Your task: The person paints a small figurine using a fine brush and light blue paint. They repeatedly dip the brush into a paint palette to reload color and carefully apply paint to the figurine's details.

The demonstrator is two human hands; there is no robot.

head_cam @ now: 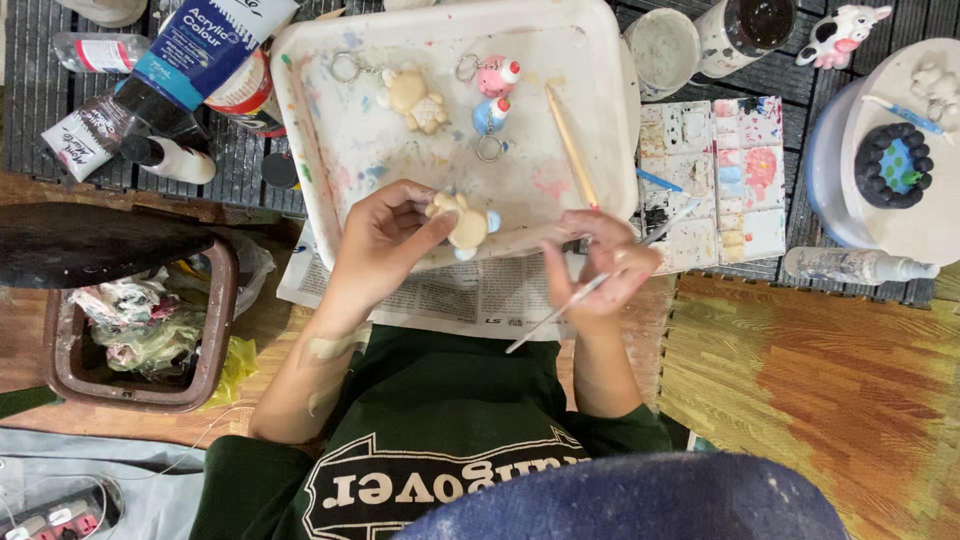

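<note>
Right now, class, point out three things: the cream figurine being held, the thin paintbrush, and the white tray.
cream figurine (466, 224), head view, on its rounded body.
thin paintbrush (560, 312), head view, on the handle below the right hand.
white tray (440, 22), head view, on the far rim.

A brown bin (215, 330) of crumpled wrappers sits at the left. Paint tubes (190, 60) and bottles (175, 158) lie above it. At right sit a stained paint palette (715, 180), two cups (662, 50) and a cow figurine (838, 35).
</note>
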